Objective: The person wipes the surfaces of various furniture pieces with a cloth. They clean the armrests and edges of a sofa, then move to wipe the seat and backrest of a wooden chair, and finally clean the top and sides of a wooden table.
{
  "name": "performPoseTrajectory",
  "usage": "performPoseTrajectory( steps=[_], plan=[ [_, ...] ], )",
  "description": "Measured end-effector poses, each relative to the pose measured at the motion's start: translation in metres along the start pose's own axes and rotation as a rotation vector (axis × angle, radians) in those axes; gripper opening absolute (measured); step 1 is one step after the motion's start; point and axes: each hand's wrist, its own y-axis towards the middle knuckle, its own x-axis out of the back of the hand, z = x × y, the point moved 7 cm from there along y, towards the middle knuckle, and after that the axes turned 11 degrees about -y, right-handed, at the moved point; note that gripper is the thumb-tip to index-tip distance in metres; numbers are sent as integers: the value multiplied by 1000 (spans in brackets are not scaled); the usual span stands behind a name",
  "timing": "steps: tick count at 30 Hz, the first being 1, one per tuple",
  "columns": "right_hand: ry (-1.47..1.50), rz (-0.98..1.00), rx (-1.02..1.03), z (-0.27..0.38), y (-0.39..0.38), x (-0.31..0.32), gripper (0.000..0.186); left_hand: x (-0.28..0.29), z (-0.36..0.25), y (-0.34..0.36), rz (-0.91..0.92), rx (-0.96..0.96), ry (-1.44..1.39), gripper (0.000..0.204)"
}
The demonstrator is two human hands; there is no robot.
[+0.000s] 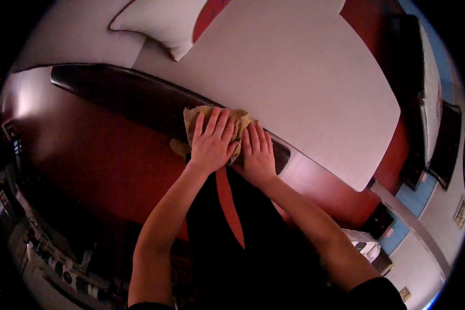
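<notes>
Pressing a tan cloth (239, 123) near the right end of the dark armrest (150, 102), left hand (211, 147) and right hand (259, 155) lie flat, outstretched; wiping seems underway, remainder unclear.

Short black sleeves (380, 295) left both forearms (173, 206) bare down to the fingers (212, 122); dark clothing (268, 232) lower down, deeply shadowed, was probably trousers.

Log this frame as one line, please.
left hand: flat on cloth | right hand: at cloth's right edge | cloth: crumpled, on dark ledge | pale cushion: beside ledge
</notes>
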Motion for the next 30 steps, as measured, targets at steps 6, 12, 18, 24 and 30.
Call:
performPoseTrajectory(
  steps=[6,12,18,24,30],
  plan=[
    [-7,72,83,42,55,-2,87,36,56,-3,-56,152,83,57],
    [-20,-57,165,65,83,2,78,48,83,-8,-160,294,106,57],
    [-47,215,160,20,26,-8,73,8,19,-7,1,150,64,52],
    [-72,199,33,-66,-68,-14,85,-37,-71,-10,157,-35,-106,50],
    [-73,149,62,-58,-66,6,97,-17,-46,-15,-30,-93,-140,48]
  ],
)
